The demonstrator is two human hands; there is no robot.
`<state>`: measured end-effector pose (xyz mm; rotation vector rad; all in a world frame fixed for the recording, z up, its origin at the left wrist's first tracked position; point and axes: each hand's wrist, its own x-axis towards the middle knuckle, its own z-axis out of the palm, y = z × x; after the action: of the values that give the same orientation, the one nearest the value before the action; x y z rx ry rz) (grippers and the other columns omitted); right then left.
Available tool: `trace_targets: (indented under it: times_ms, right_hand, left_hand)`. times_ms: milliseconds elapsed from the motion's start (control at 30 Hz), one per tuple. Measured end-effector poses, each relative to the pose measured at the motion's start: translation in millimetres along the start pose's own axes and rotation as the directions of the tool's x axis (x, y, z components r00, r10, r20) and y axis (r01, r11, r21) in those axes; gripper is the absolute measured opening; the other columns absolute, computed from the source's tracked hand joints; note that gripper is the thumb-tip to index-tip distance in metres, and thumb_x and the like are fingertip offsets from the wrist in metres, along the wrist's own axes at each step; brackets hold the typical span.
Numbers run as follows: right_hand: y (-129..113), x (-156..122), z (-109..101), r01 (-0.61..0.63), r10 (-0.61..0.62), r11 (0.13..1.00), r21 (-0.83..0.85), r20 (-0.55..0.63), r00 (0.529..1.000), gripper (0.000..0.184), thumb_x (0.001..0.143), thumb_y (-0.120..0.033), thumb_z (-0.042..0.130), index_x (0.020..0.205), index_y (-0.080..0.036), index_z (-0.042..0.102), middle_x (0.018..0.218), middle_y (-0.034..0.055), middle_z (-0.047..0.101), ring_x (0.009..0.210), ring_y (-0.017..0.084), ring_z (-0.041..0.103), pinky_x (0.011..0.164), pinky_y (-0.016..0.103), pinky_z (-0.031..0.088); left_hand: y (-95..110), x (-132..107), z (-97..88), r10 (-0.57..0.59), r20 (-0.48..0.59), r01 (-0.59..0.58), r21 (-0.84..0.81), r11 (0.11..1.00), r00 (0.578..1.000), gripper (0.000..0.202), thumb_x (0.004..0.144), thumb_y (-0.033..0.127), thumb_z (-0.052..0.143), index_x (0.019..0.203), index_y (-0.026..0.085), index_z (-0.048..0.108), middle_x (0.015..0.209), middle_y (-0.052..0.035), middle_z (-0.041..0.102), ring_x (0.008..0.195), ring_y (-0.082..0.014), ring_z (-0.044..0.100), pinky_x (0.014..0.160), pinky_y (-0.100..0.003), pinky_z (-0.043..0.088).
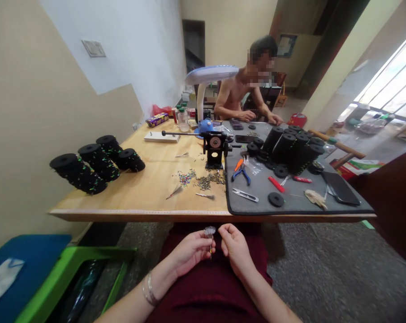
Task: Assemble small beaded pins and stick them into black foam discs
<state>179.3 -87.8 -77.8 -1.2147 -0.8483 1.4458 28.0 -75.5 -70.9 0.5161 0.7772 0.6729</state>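
Over my lap, below the table edge, my left hand (190, 252) is closed in a pinch on a small tufted piece (209, 232) with a thin yellowish stem and a pale fluffy head. My right hand (235, 246) is right beside it, fingers curled and pinched near the tuft's head; whether it grips anything is too small to tell. A bracelet sits on my left wrist. On the wooden table (149, 188) ahead lie a pile of small metal bits and coloured beads (203, 179) and a black hand-crank winder (214, 150).
Black spools (95, 163) lie at the table's left. A grey mat (290, 197) holds pliers, snips, a red cutter, discs and upright black spools (292, 146). A desk lamp (209, 76) stands behind. Another person sits at the far end, hands on the table. A green and blue bin (55, 273) is at my left.
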Motion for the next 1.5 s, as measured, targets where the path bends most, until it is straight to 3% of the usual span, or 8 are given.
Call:
trace_targets:
  times_ms: [467,1500]
  right_hand:
    - [-0.3,-1.1,0.7,-0.008,0.008,0.998,-0.062,-0.01,1.0,0.031,0.074,-0.046,0.062,0.07,-0.018,0.049,0.033,-0.0111,0.04,0.03,0.005,0.028,0.037,0.018,0.02]
    - [-1.7,-1.8,3.4,0.023,-0.026,0.997,-0.072,-0.041,0.999,0.031,0.075,-0.047,0.061,0.068,-0.018,0.049,0.033,-0.0106,0.04,0.03,0.005,0.028,0.037,0.018,0.021]
  left_hand:
    - [0.1,-1.2,8.5,0.021,-0.001,-0.021,0.126,0.992,1.0,0.022,0.066,0.015,0.072,0.085,0.01,0.063,0.072,-0.0046,0.061,0.061,-0.0102,0.057,0.053,-0.02,0.042]
    - [1.5,-1.7,12.0,0.025,0.004,-0.026,0.1,0.995,1.0,0.023,0.066,0.017,0.073,0.086,0.01,0.064,0.072,-0.004,0.061,0.061,-0.01,0.057,0.056,-0.02,0.042]
